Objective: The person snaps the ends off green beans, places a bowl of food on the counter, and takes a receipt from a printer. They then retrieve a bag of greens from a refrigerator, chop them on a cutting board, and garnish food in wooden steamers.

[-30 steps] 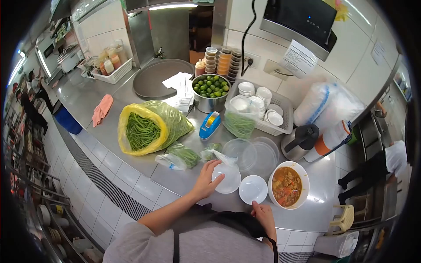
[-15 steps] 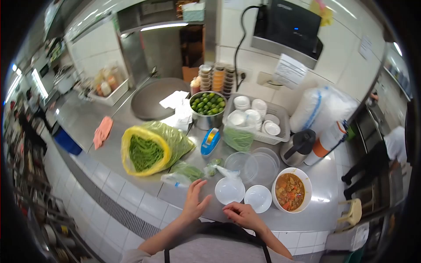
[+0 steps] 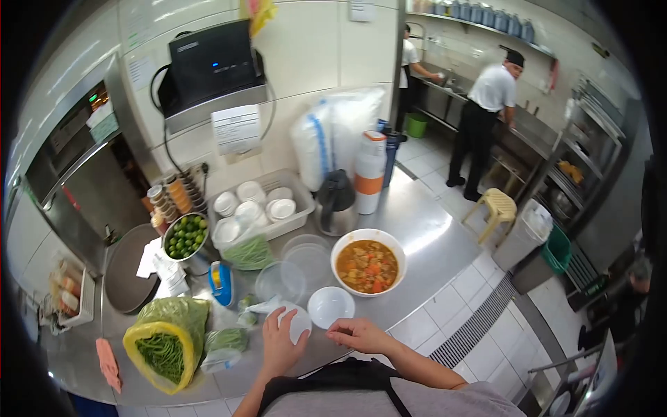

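Observation:
My left hand (image 3: 281, 344) is open, its fingers spread over the near side of a white bowl (image 3: 300, 321). To its right, my right hand (image 3: 365, 336) has its fingers curled together by the thumb; I cannot tell whether anything small is between them. Just beyond it stands another white bowl (image 3: 331, 308). A larger white bowl of chunky stew (image 3: 368, 263) sits farther right. Clear round lids (image 3: 306, 258) lie behind the small bowls. Left of my left hand is a clear bag of cut greens (image 3: 226, 340), with a blue tape dispenser (image 3: 221, 283) behind it.
A yellow-edged bag of green beans (image 3: 161, 354) and a pot of green limes (image 3: 187, 240) stand left. Behind are a bin of white cups (image 3: 262, 208), a steel jug (image 3: 337, 203) and an orange-and-white bottle (image 3: 369, 174). One person (image 3: 486, 104) stands beyond a stool (image 3: 492, 212).
The view has swung to the right, bringing the people and sink area into sight. My left hand now overlaps the left white bowl; my right hand keeps its curled shape.

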`<state>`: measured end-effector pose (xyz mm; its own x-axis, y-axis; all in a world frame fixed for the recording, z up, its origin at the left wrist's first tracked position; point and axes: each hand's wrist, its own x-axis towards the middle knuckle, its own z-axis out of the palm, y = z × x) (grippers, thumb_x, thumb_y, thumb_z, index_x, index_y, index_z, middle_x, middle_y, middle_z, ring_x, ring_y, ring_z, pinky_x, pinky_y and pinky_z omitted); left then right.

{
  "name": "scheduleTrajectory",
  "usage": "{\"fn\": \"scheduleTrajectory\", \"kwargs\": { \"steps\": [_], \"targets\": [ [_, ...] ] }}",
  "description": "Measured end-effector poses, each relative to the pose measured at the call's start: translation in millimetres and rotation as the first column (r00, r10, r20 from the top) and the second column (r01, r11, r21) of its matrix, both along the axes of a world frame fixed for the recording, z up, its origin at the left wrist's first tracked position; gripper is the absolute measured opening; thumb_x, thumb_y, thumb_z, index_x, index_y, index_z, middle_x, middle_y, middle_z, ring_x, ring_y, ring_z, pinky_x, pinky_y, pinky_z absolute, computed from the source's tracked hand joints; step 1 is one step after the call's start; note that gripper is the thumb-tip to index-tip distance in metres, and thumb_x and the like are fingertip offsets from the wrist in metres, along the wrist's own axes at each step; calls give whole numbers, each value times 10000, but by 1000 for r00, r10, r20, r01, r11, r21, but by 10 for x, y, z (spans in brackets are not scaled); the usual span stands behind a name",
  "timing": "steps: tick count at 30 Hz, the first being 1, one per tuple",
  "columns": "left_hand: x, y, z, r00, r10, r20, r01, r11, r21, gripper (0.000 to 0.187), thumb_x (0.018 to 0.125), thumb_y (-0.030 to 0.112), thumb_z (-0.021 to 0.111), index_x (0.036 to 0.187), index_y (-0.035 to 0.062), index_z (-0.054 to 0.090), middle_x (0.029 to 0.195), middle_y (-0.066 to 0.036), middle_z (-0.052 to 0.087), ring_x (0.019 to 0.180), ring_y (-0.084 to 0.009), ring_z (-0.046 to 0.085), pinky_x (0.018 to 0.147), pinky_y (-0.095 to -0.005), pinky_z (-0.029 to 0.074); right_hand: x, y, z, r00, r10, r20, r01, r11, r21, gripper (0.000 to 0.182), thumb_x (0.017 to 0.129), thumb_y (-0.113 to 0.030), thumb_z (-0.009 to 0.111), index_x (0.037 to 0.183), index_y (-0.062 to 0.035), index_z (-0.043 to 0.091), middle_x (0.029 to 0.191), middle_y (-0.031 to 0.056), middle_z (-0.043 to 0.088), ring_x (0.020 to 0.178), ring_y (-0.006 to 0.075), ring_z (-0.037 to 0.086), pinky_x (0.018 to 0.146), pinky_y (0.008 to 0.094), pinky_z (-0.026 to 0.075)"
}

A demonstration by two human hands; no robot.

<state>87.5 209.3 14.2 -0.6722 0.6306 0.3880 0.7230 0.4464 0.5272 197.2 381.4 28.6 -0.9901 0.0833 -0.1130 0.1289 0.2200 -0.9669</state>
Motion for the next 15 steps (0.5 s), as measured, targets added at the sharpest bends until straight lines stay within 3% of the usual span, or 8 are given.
{"fn": "scheduleTrajectory", "kwargs": {
  "steps": [2, 4, 5, 9, 10, 12, 13, 15],
  "targets": [
    [-24, 92, -12, 999, -50, -19, 50, 999, -3, 414, 671, 205, 657, 1035, 56, 530, 1071, -161, 475, 1009, -335, 440, 842, -412, 360, 119, 98, -35, 997, -70, 30, 70, 997, -19, 208, 843, -255, 536, 907, -60, 573, 649, 3, 567, 575, 66, 501, 520, 215, 407],
    [-12, 180, 10, 995, 16, 96, 1, 984, -176, 345, 682, 231, 642, 957, 41, 556, 905, -144, 538, 898, -308, 503, 780, -401, 392, 235, 201, -46, 990, -130, 46, 131, 991, -17, 206, 842, -251, 537, 903, -58, 575, 647, 3, 566, 574, 65, 499, 518, 216, 406],
    [-20, 238, -33, 1000, 30, 2, -30, 988, -155, 304, 703, 283, 619, 842, 14, 593, 767, -154, 579, 764, -301, 561, 691, -388, 431, 283, 248, -49, 985, -165, 56, 166, 986, -23, 204, 841, -247, 538, 899, -55, 577, 645, 3, 565, 574, 64, 497, 516, 217, 405],
    [-41, 442, -66, 995, 104, -1, -97, 924, -369, 406, 728, 388, 568, 627, -2, 618, 608, -169, 588, 577, -315, 582, 558, -391, 454, 463, 500, 47, 966, -237, 99, 231, 970, 68, 216, 832, -252, 542, 874, -46, 593, 641, 22, 572, 571, 97, 521, 522, 243, 414],
    [-32, 467, -97, 996, 92, 1, -85, 927, -365, 406, 728, 388, 568, 627, -2, 618, 608, -169, 588, 577, -315, 582, 558, -391, 454, 518, 556, 43, 963, -249, 100, 243, 967, 72, 216, 832, -252, 542, 874, -46, 593, 641, 22, 572, 571, 97, 521, 522, 243, 414],
    [-100, 559, -157, 989, 145, -10, -127, 827, -548, 401, 731, 395, 560, 625, 15, 625, 609, -155, 593, 584, -313, 585, 574, -395, 458, 568, 754, 55, 958, -264, 112, 221, 928, 301, 238, 822, -266, 548, 870, -39, 601, 654, 59, 584, 563, 135, 530, 527, 265, 419],
    [-121, 576, -157, 989, 149, 15, -117, 829, -548, 367, 736, 372, 548, 642, 28, 634, 631, -154, 601, 608, -312, 592, 580, -398, 458, 599, 825, -20, 955, -288, 74, 253, 917, 308, 257, 820, -283, 542, 871, -40, 608, 667, 92, 586, 558, 168, 532, 532, 282, 423],
    [-163, 612, -217, 989, 149, -7, -128, 822, -555, 347, 734, 353, 547, 644, 30, 634, 641, -154, 603, 620, -312, 594, 582, -401, 458, 643, 947, -29, 949, -312, 47, 283, 908, 310, 257, 820, -283, 543, 880, -43, 612, 642, 76, 583, 534, 138, 532, 512, 261, 425]
  ]
}}
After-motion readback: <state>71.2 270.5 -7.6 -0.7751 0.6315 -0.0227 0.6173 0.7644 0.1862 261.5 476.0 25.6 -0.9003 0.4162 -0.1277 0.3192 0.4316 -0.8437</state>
